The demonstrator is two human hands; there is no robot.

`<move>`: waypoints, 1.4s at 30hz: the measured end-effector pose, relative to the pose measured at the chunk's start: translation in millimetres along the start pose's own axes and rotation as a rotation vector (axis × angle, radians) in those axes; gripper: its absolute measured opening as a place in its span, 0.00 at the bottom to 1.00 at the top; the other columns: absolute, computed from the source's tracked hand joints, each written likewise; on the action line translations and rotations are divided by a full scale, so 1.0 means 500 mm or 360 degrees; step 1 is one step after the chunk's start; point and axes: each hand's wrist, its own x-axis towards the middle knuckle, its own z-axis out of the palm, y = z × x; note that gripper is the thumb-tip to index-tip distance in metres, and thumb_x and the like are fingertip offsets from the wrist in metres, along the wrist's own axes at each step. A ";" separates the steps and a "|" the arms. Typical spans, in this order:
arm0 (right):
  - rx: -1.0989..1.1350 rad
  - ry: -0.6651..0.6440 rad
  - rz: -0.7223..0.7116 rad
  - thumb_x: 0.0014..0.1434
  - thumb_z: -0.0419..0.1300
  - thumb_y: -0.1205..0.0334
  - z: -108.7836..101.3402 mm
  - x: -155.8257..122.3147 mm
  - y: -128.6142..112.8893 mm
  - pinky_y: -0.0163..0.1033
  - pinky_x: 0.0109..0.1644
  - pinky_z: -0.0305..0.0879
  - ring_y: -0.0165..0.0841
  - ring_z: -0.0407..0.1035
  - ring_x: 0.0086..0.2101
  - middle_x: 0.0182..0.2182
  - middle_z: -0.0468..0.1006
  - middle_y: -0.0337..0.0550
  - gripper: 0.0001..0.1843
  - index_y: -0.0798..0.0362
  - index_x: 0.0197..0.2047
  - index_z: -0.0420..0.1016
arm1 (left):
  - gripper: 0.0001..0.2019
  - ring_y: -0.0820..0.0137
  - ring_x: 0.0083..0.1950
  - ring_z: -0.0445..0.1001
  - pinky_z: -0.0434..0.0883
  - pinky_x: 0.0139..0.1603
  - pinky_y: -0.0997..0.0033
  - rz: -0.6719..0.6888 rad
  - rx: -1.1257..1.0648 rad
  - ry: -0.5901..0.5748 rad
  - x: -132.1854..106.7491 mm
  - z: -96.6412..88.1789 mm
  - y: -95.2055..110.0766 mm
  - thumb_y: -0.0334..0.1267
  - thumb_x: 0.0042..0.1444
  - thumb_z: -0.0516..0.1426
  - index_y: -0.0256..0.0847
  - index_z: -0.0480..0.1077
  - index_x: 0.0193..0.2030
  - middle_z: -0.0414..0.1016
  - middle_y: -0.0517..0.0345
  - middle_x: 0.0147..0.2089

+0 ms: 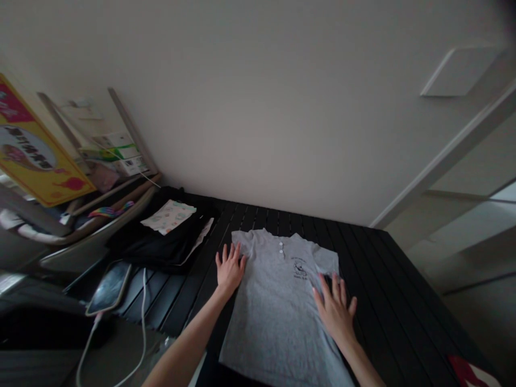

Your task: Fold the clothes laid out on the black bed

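Observation:
A grey short-sleeved T-shirt [278, 317] with a buttoned placket and a small black chest print lies flat on a black slatted table [374, 285], its collar pointing away from me. My left hand [229, 270] rests with spread fingers at the shirt's left edge, near the sleeve. My right hand [334, 310] presses flat on the shirt's right side, just below the print. Neither hand grips anything. The shirt's lower hem runs out of view.
A pile of black clothing [161, 244] topped by a patterned cloth [168, 216] sits left of the shirt. A smartphone [108, 287] with a white cable [143, 317] lies at the table's left edge. A yellow sign [36, 145] and papers lean further left; a wall stands behind.

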 end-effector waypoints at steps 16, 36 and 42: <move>0.0071 0.0162 0.0108 0.65 0.34 0.43 0.002 -0.006 -0.001 0.62 0.65 0.41 0.49 0.43 0.66 0.69 0.46 0.58 0.37 0.58 0.68 0.53 | 0.23 0.63 0.63 0.65 0.63 0.60 0.61 0.0324 -0.0439 0.0045 0.044 -0.031 0.115 0.32 0.68 0.40 0.36 0.54 0.68 0.53 0.46 0.71; 0.0101 0.0098 0.0184 0.64 0.39 0.44 -0.002 0.003 -0.005 0.62 0.66 0.38 0.49 0.39 0.67 0.69 0.44 0.57 0.37 0.58 0.69 0.51 | 0.23 0.55 0.59 0.63 0.59 0.59 0.51 0.0241 -0.0035 -0.0224 -0.162 -0.038 0.189 0.35 0.58 0.50 0.38 0.63 0.61 0.69 0.46 0.58; 0.0030 0.0113 0.0242 0.64 0.42 0.44 -0.008 -0.005 -0.008 0.61 0.66 0.38 0.51 0.42 0.66 0.68 0.46 0.62 0.36 0.56 0.68 0.53 | 0.11 0.56 0.53 0.67 0.58 0.56 0.48 0.0063 0.0072 -0.0342 -0.271 -0.121 0.131 0.34 0.59 0.51 0.41 0.72 0.45 0.74 0.51 0.46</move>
